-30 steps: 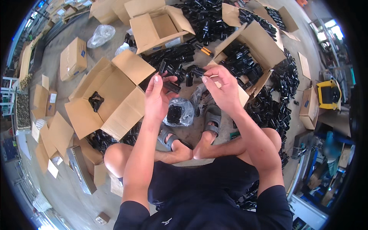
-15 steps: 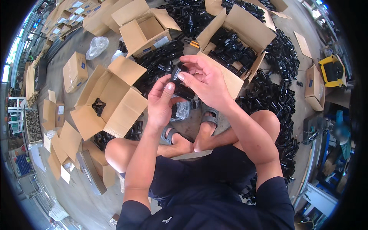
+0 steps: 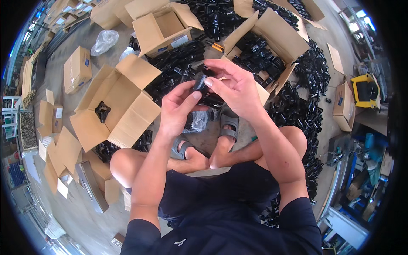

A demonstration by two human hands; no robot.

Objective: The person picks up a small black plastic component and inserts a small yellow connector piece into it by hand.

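Observation:
Just ahead of my legs, a glossy black tubular part (image 3: 200,84) is held between both hands. My left hand (image 3: 178,109) grips its near end between thumb and fingers. My right hand (image 3: 238,90) has its thumb pressed on the part's upper side, with the fingers curled behind. The fingers partly hide the part's full shape. To the left, an open cardboard box (image 3: 137,121) contains a few similar black pieces (image 3: 102,111). Beyond my right hand, another open box (image 3: 284,29) is filled with many black parts (image 3: 260,53).
Heaps of black parts (image 3: 309,68) spread over the floor ahead and right. An open carton (image 3: 146,32) stands at far left-centre. Clear plastic bags (image 3: 104,41) lie about, and orange-handled tools (image 3: 217,46) rest near the filled box. A yellow-framed object (image 3: 365,90) sits far right.
My hands have shifted slightly right and down relative to the boxes, and the black part is tilted a little differently between them. The whole view has moved slightly.

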